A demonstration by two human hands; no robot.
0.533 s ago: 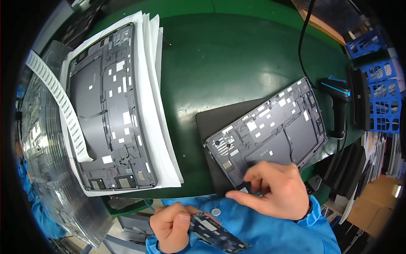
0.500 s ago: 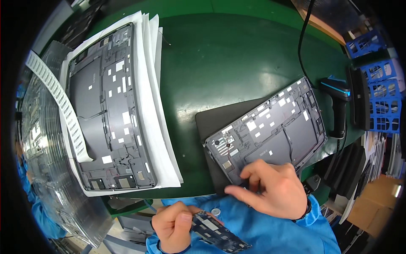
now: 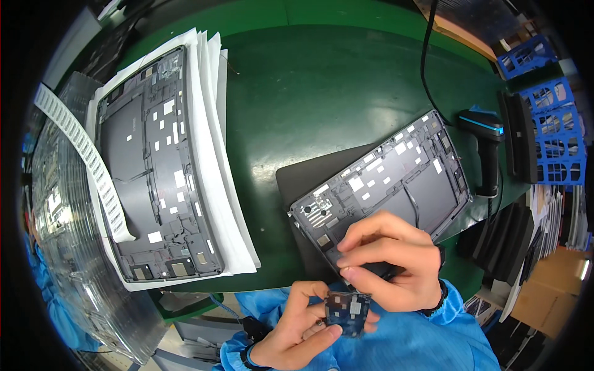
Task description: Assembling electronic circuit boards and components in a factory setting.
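My left hand [image 3: 296, 337] grips a small dark circuit board [image 3: 347, 314] with pale patches, close to my body at the table's front edge. Thumb and fingers hold it by its sides. Just above the board, my right hand [image 3: 399, 263] is closed, its thumb and fingertips pinched together near the board's upper edge; what they hold, if anything, cannot be made out. Behind the right hand lies a grey tablet housing [image 3: 387, 179] with white stickers, slanted on a dark mat [image 3: 300, 170]. The hand covers part of its near edge.
At left, another tablet housing [image 3: 117, 161] rests on stacked white sheets [image 3: 213, 161], with a curling label strip [image 3: 86, 154] across it. Clear plastic trays [image 3: 68, 241] are stacked beyond. A handheld scanner [image 3: 486, 145] stands at right, near blue baskets [image 3: 550, 117]. A black cable [image 3: 425, 68] hangs behind.
My left hand has moved right and turned the circuit board, now seen foreshortened. My right hand has closed its fingers and come to the board's upper edge. The whole view has shifted slightly.
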